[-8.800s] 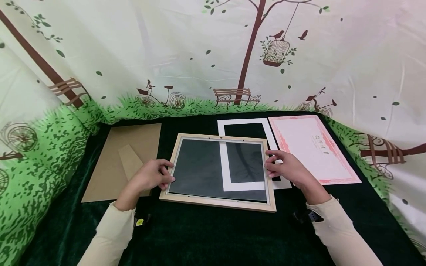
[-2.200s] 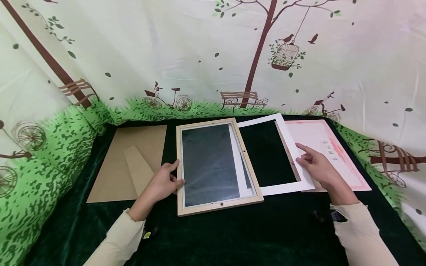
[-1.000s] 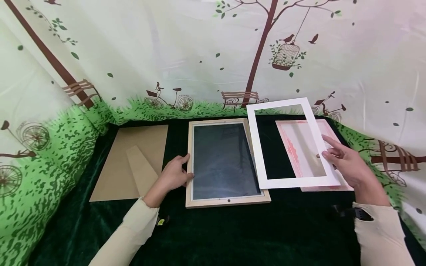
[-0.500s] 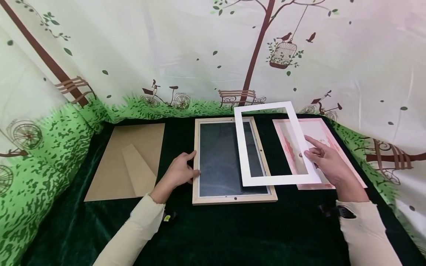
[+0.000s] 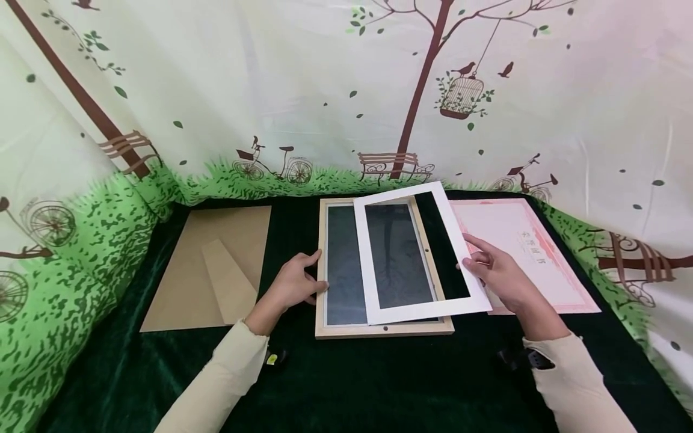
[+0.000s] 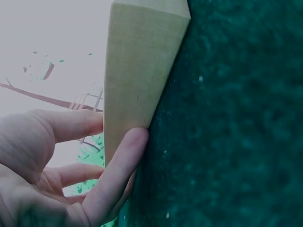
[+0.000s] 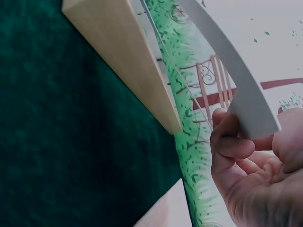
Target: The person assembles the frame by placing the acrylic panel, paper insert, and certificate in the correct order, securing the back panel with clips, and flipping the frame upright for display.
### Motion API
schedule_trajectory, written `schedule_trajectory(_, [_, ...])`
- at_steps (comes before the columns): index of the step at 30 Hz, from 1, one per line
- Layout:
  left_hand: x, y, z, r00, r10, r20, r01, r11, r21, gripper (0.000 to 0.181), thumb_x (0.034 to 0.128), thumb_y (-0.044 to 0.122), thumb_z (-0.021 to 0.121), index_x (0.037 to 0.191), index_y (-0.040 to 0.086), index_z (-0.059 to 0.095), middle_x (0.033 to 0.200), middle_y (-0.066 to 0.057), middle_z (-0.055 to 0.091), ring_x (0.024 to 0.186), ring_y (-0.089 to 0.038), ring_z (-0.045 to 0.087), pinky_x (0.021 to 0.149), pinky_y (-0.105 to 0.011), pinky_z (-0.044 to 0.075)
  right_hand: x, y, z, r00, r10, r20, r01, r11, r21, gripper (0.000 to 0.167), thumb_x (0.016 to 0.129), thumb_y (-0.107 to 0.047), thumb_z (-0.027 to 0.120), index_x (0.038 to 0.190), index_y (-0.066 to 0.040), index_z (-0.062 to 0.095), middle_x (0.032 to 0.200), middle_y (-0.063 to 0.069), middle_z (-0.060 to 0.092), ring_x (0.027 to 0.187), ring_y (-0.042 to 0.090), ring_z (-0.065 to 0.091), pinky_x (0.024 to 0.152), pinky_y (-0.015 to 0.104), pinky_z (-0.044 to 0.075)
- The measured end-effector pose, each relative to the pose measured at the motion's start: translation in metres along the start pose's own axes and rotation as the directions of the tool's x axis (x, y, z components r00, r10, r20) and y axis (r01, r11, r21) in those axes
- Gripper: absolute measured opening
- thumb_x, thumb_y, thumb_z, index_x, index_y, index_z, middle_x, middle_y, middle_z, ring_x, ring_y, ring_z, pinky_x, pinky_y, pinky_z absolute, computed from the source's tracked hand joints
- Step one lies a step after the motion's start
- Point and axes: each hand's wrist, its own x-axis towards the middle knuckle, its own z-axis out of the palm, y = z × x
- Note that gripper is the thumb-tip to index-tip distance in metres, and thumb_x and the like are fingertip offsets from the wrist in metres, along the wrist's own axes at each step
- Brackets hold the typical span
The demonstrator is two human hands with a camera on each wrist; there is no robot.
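Note:
A light wooden picture frame (image 5: 373, 332) with a clear or dark-looking pane (image 5: 342, 264) lies upright-format on the table in the head view. My left hand (image 5: 292, 282) grips the frame's left edge. In the left wrist view, its fingertips (image 6: 136, 137) touch the wooden side (image 6: 137, 71). With my right hand (image 5: 498, 273), I pinch the right border of a white mat board (image 5: 367, 264). The mat is tilted and overlaps the right part of the frame. In the right wrist view, the mat (image 7: 253, 104) bends slightly between thumb and fingers, raised off the frame (image 7: 128, 66).
On the left lies a brown backing board (image 5: 181, 282) with its stand leg (image 5: 230, 279). A pink-bordered certificate (image 5: 547, 282) lies to the right, its left edge partly behind the mat and right hand. Dark green cloth (image 5: 346, 385) covers the table; a printed curtain (image 5: 303, 72) hangs behind.
The frame was turned from landscape to portrait, and the mat was drawn out from beneath it and lifted. Over the last second, the mat has moved left and down over the frame.

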Motion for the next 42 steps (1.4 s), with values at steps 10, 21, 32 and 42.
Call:
schedule_trajectory(10, [0.003,0.0,0.0,1.0,-0.017,0.002,0.017,1.0,-0.026,0.084,0.0841,0.005,0.077,0.155,0.014,0.034,0.141,-0.018,0.042,0.07,-0.017,0.066,0.056,-0.032,0.06,0.001,-0.004,0.016,0.999,0.025,0.024,-0.025,1.0,-0.019,0.063,0.103,-0.018,0.055,0.158,-0.01,0.025,0.09,0.008,0.059,0.065,0.01,0.051,0.057,0.027,0.047])
schedule_trajectory(21, [0.003,0.0,0.0,1.0,-0.025,-0.001,0.025,0.999,-0.029,0.085,0.0832,0.004,0.079,0.155,0.014,0.035,0.139,-0.017,0.043,0.073,-0.019,0.065,0.057,-0.032,0.06,0.0,-0.009,0.02,0.995,0.088,0.053,-0.089,0.996,0.011,0.062,0.105,-0.033,0.049,0.159,-0.012,0.025,0.122,0.023,0.06,0.09,0.012,0.063,0.076,0.026,0.054])
schedule_trajectory(32, [0.0,0.0,-0.001,0.998,-0.059,-0.007,0.059,0.998,-0.023,0.086,0.0821,0.003,0.08,0.155,0.016,0.035,0.135,-0.014,0.045,0.076,-0.019,0.063,0.057,-0.032,0.06,-0.001,-0.012,0.03,0.991,0.039,0.129,-0.047,0.997,0.059,0.061,0.103,-0.021,0.054,0.157,-0.009,0.028,0.125,0.022,0.056,0.084,0.012,0.06,0.072,0.026,0.053])
schedule_trajectory(42, [0.001,0.002,-0.001,0.997,-0.075,-0.008,0.075,0.997,-0.021,0.087,0.082,0.003,0.08,0.155,0.018,0.035,0.137,-0.014,0.044,0.079,-0.019,0.063,0.057,-0.032,0.06,-0.001,-0.011,0.037,0.992,0.03,0.12,-0.029,1.0,-0.01,0.065,0.099,-0.022,0.062,0.156,-0.014,0.032,0.13,0.02,0.056,0.096,0.019,0.061,0.074,0.03,0.052])
